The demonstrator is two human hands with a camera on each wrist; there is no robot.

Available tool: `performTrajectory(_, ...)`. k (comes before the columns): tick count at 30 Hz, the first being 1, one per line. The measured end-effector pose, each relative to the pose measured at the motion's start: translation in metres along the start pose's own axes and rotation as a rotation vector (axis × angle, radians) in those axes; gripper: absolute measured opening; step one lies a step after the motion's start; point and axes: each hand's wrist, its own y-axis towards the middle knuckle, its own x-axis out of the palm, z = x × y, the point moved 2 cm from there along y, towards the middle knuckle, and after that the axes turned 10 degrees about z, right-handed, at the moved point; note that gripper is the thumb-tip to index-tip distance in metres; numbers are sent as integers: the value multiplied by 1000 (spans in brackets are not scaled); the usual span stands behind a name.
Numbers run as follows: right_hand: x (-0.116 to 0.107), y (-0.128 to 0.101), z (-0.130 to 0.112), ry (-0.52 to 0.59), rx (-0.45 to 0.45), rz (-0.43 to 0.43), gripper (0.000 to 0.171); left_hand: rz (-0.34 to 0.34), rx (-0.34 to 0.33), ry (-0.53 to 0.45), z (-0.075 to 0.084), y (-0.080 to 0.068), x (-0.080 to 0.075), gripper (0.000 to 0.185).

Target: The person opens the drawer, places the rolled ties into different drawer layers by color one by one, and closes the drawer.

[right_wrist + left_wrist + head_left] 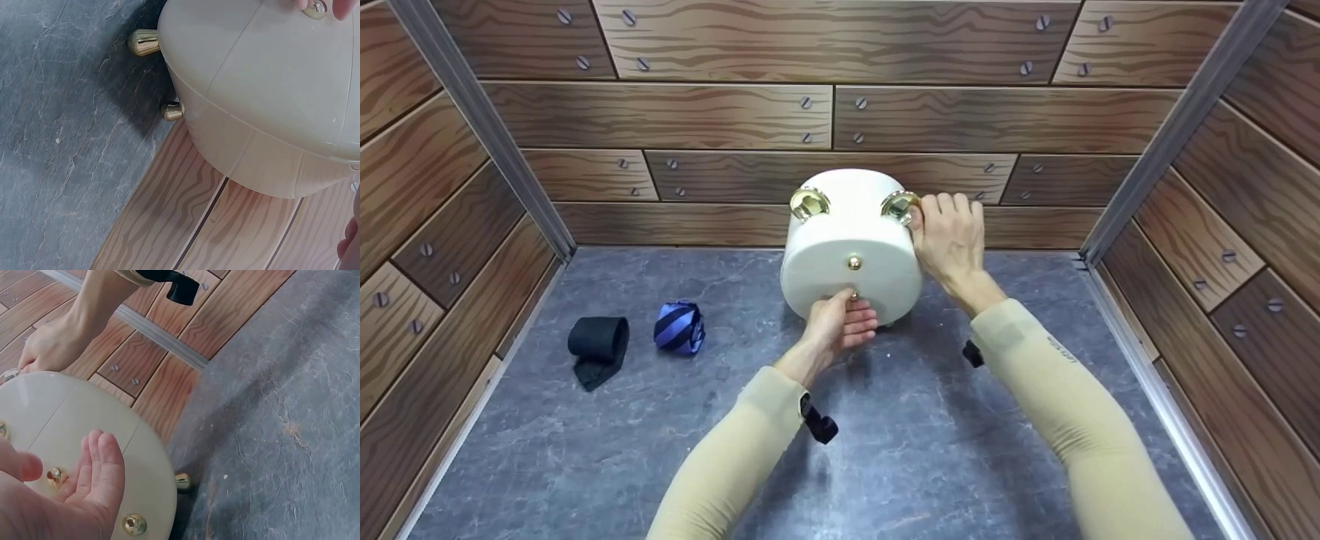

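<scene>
A cream-white rounded box (847,225) with gold knobs stands on gold feet (145,43) by the back wall. Seams divide its front. Two round gold bell-like fittings sit on top, the left one (810,203) untouched. My right hand (952,232) grips the right gold fitting (897,205) at its outer side. At the front, the thumb and forefinger of my left hand (840,322) pinch the middle gold knob (56,477), the other fingers stretched out below. The upper knob (854,263) and lower knob (134,524) are untouched.
A rolled black necktie (598,339) and a rolled blue striped necktie (679,328) lie on the grey marbled floor to the left. Wood-patterned panels with metal corner strips (1140,135) enclose the back and both sides. Black straps (819,424) hang from the wrists.
</scene>
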Motion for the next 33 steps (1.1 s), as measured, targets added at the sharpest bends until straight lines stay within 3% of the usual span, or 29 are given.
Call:
performTrajectory(9, -1, 1, 1, -29, -14, 31, 42, 35, 9, -43, 0, 2, 3, 35)
performTrajectory(20, -2, 3, -1, -52, -32, 43, 42, 22, 18, -24, 2, 3, 1, 34)
performTrajectory(33, 2, 10, -3, -64, -26, 57, 55, 20, 21, -5, 2, 3, -1, 36)
